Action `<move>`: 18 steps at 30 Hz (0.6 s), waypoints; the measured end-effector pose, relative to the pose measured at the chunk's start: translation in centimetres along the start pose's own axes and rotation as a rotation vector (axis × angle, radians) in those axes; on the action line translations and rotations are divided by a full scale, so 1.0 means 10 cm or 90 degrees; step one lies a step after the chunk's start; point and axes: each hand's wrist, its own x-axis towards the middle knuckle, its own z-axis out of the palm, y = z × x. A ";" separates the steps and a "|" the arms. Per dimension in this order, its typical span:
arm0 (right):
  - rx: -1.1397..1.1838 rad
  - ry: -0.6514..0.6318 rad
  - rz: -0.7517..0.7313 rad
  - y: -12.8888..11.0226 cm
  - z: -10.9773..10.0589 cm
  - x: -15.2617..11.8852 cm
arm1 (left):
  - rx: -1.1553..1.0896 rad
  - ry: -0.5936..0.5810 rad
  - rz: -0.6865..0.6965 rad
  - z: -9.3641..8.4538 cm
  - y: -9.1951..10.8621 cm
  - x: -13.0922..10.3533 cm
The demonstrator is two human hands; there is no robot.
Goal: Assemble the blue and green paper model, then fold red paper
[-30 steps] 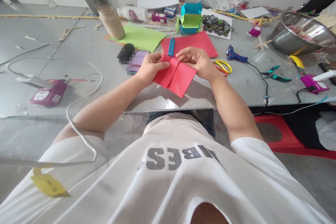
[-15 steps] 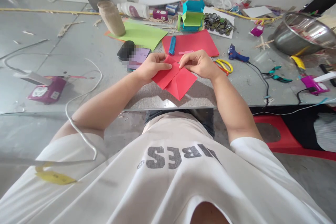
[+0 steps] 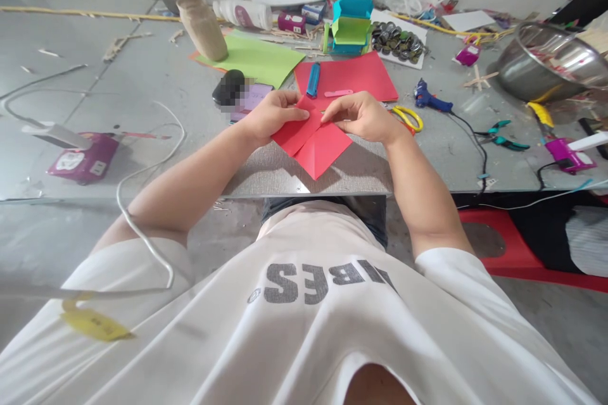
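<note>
A folded piece of red paper (image 3: 316, 149) is held up above the near edge of the table, one pointed corner turned toward me. My left hand (image 3: 275, 117) grips its left side, thumb lying on top and the other fingers behind. At the upper right, my right hand (image 3: 358, 117) pinches the paper near its middle between thumb and fingertips. A crease and a folded edge run across the sheet. Just beyond lie red sheets (image 3: 375, 79) with a blue utility knife (image 3: 313, 80) and a small pink strip (image 3: 339, 93) on them.
Yellow-handled scissors (image 3: 408, 118), a blue glue gun (image 3: 432, 98) and teal-handled pliers (image 3: 503, 136) lie to the right, near a steel bowl (image 3: 536, 76). Left are a phone (image 3: 256, 98), a jar (image 3: 203, 28) on green paper (image 3: 266, 60) and a white cable (image 3: 124, 193). Bottle caps (image 3: 396, 41) lie behind.
The red paper has shifted slightly left, and its near corner has swung a little left. The right fingertips have moved slightly left with it; both hands keep their hold.
</note>
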 end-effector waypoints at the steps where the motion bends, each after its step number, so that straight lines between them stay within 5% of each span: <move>1: 0.014 -0.001 -0.002 0.01 0.01 0.00 | 0.005 -0.001 0.000 -0.01 -0.01 0.00; 11: -0.003 -0.179 0.011 0.06 0.13 0.00 | 0.001 -0.119 -0.067 -0.04 0.12 -0.04; 18: -0.018 -0.197 -0.018 0.13 0.06 0.04 | 0.131 -0.130 0.047 -0.09 0.01 -0.01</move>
